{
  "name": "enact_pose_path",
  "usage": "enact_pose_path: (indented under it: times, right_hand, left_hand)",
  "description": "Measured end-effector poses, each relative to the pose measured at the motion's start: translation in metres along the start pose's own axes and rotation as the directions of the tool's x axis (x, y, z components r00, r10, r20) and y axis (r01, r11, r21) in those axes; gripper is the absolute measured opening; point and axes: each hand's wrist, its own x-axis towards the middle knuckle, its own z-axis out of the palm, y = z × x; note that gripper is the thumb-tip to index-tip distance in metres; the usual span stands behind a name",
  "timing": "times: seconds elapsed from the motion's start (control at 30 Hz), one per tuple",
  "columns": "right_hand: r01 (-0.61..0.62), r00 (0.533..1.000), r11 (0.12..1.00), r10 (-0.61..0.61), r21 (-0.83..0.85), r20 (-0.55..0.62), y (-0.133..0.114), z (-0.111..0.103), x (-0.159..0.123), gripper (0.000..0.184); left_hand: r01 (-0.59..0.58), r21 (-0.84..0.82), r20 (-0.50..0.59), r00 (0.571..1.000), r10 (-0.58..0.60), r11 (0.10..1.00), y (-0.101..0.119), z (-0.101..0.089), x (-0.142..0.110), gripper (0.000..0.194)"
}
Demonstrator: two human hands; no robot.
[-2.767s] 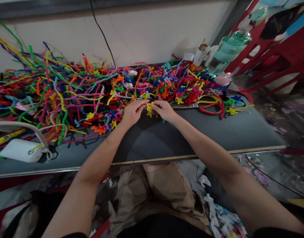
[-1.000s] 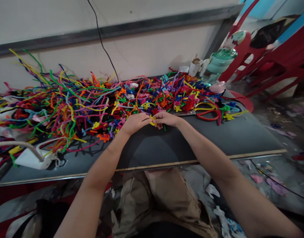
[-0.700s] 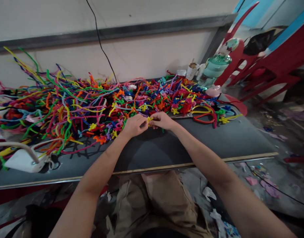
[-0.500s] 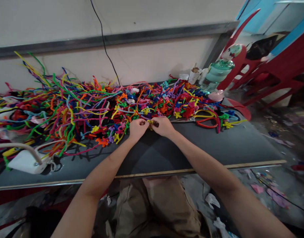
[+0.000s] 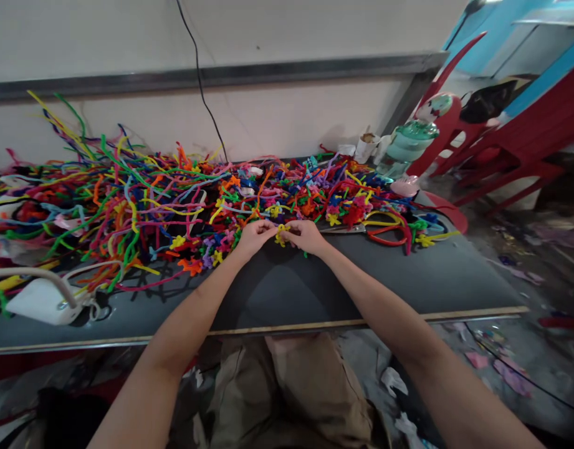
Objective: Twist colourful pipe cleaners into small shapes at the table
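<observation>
A small yellow pipe-cleaner flower (image 5: 282, 236) is pinched between my two hands, just above the dark tabletop (image 5: 287, 293). My left hand (image 5: 255, 238) grips its left side with thumb and fingertips. From the other side my right hand (image 5: 307, 238) holds it the same way, and a bit of green shows below those fingers. Right behind both hands lies a long heap of coloured pipe cleaners (image 5: 165, 187), some bent into little flowers. Scissors with red and yellow handles (image 5: 387, 232) lie to the right of my right hand.
A white lamp base (image 5: 46, 302) with a bent neck stands at the left. At the back right are a green clear bottle (image 5: 407, 146) and a white cup (image 5: 366, 148). Red plastic chairs (image 5: 525, 137) stand beyond the table's right end, and scraps litter the floor.
My fingers have shifted around the yellow flower, and more of it now shows between them. A bit of green has appeared under my right hand. The view has shifted slightly.
</observation>
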Motion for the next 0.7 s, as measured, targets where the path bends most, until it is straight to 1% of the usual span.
enact_pose_path:
  times: [0.1,0.17,0.23,0.3,0.4,0.57,0.63,0.7]
  right_hand:
    - [0.023,0.998,1.0,-0.022,-0.002,0.055,-0.001,0.0,-0.001,0.044]
    - [0.035,0.997,0.999,-0.034,-0.006,0.07,-0.002,0.0,-0.002,0.044]
    - [0.049,0.997,0.998,-0.047,-0.031,0.053,-0.001,0.0,-0.003,0.043]
    - [0.055,0.998,0.997,-0.053,-0.058,0.03,0.001,0.0,-0.004,0.043]
    - [0.058,0.998,0.997,-0.057,-0.059,0.01,0.004,0.0,-0.004,0.043]
    - [0.036,0.999,0.999,-0.036,0.018,0.011,0.003,0.001,-0.003,0.045]
    - [0.023,0.999,1.0,-0.023,0.021,0.026,0.001,0.001,-0.002,0.045]
    - [0.013,1.0,1.0,-0.014,0.005,0.022,0.0,0.0,-0.002,0.044]
  left_hand:
    - [0.095,0.055,0.107,0.989,-0.101,0.994,0.001,-0.003,0.001,0.013]
    - [0.146,0.078,0.148,0.977,-0.157,0.986,0.004,-0.006,0.002,0.012]
    - [0.161,0.097,0.175,0.969,-0.177,0.982,0.005,-0.01,0.002,0.013]
    - [0.15,0.127,0.197,0.965,-0.173,0.98,0.006,-0.012,0.002,0.014]
    - [0.16,0.156,0.205,0.96,-0.191,0.975,0.006,-0.013,0.003,0.012]
    - [0.242,0.075,0.199,0.947,-0.252,0.967,0.008,-0.012,0.002,0.011]
    - [0.242,0.071,0.185,0.95,-0.251,0.968,0.009,-0.011,0.001,0.012]
    - [0.211,0.094,0.157,0.962,-0.224,0.973,0.008,-0.01,0.0,0.016]
